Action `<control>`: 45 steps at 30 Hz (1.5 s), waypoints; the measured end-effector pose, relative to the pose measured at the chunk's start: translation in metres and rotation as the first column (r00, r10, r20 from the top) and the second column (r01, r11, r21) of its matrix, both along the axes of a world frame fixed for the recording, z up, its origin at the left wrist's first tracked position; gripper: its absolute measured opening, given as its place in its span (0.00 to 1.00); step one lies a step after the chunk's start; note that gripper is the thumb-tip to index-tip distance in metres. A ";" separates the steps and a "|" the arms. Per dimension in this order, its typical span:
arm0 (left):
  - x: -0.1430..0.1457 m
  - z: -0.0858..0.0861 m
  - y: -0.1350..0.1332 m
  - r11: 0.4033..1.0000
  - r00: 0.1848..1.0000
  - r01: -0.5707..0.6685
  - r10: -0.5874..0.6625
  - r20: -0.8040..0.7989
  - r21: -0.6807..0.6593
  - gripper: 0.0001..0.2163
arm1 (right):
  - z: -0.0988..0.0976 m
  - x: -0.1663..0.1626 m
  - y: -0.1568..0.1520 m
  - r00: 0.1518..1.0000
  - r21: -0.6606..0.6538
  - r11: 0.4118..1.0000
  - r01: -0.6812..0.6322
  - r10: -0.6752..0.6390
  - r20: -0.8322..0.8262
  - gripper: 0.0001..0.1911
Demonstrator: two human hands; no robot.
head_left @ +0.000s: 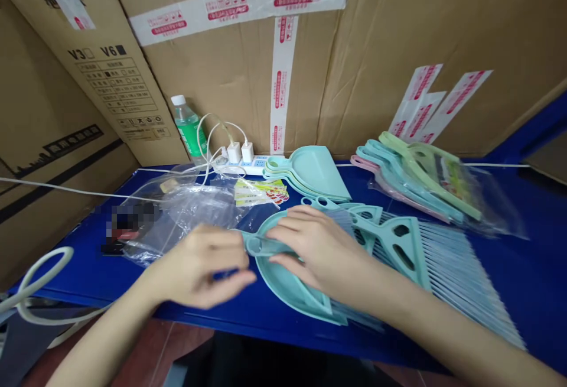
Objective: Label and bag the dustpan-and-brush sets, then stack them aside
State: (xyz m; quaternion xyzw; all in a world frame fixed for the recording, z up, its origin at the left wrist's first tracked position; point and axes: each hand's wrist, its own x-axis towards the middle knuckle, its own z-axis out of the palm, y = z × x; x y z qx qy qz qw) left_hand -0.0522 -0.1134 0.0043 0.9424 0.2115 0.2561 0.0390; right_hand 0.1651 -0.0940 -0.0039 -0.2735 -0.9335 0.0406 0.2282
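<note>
Dustpan [283,288] beneath right hand [310,242], apparently just inside table's front edge [230,321]

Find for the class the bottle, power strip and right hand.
Bottle [189,132], head view: on its green label.
Power strip [261,165], head view: on its socket face.
Right hand [312,242], head view: on its back.

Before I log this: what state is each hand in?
Left hand: partly curled at a light-blue handle's end; grip can't be told.
Right hand: holding that handle, over a dustpan.
</note>
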 end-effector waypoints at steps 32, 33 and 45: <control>-0.038 0.002 0.023 0.872 0.931 -0.279 0.143 -0.336 -0.402 0.05 | -0.035 0.021 0.011 0.979 -0.237 0.967 -0.096 0.134 0.152 0.31; -0.039 0.002 0.024 0.868 0.930 -0.280 0.140 -0.339 -0.411 0.07 | -0.038 0.020 0.010 0.976 -0.249 0.964 -0.093 0.138 0.167 0.32; -0.035 -0.006 0.026 0.859 0.946 -0.250 0.119 -0.301 -0.446 0.07 | -0.049 0.020 0.005 0.981 -0.265 0.961 -0.081 0.124 0.150 0.33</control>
